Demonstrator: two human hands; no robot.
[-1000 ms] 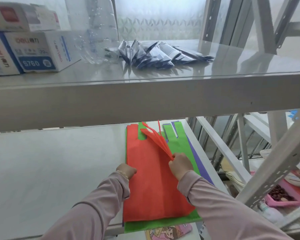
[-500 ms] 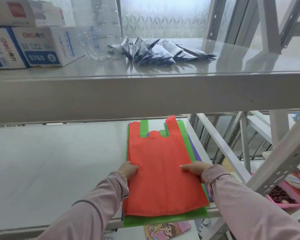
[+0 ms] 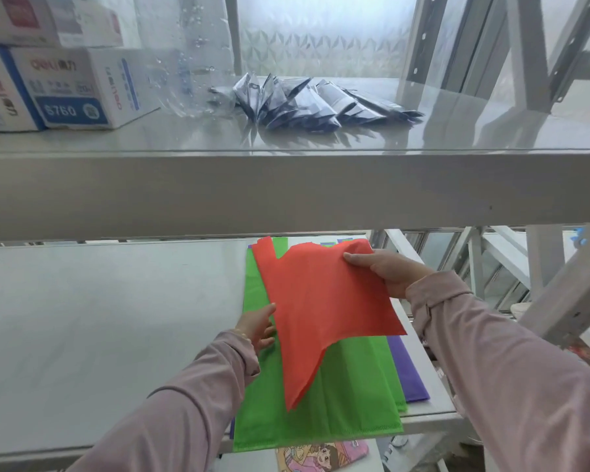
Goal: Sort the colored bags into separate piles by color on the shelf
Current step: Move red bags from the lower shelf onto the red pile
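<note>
Red bag is up off the green bag, tilted, one corner hanging low over it. Right hand pinches its far edge, thumb on top. Left hand is at its near-left edge; cannot tell its grip. Best: keep it taut and carry it to the shelf left of the green bag, without dragging that or the purple bag beneath.

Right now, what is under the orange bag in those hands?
A green bag lies flat beneath the orange bag on the shelf, with a purple bag edge showing under it at the right. Whether more bags lie below is covered.
</note>
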